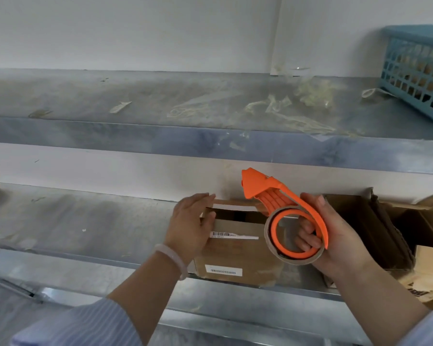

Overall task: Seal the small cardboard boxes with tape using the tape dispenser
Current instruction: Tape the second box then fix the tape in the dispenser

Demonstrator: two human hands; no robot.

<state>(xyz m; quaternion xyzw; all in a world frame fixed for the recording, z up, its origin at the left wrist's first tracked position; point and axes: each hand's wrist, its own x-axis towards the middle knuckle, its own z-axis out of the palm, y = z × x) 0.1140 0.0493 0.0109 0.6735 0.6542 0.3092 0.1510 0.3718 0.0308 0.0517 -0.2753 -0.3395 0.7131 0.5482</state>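
Past a sleeve (85, 323), the box (235, 255) is steadied by the flat left grip (193, 221); the tape dispenser (273, 196), clasped by the right grip (335, 236), is likely needed at its seam.

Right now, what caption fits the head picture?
Left hand steadies the unsealed box; right hand holds the orange tape dispenser.

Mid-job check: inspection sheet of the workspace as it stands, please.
Surface: grey metal lower shelf.
Job's things: small brown cardboard box with barcode labels, top flaps apart; orange plastic tape dispenser with brown tape roll, held near it.
Clutter: crumpled clear tape scraps on upper shelf; opened dark cartons at right.
Grippers: left hand flat on the box's left end; right hand grips the dispenser, fingers through the roll.
Cables: nothing seen.
Surroundings: blue plastic lattice basket upper right; white wall.
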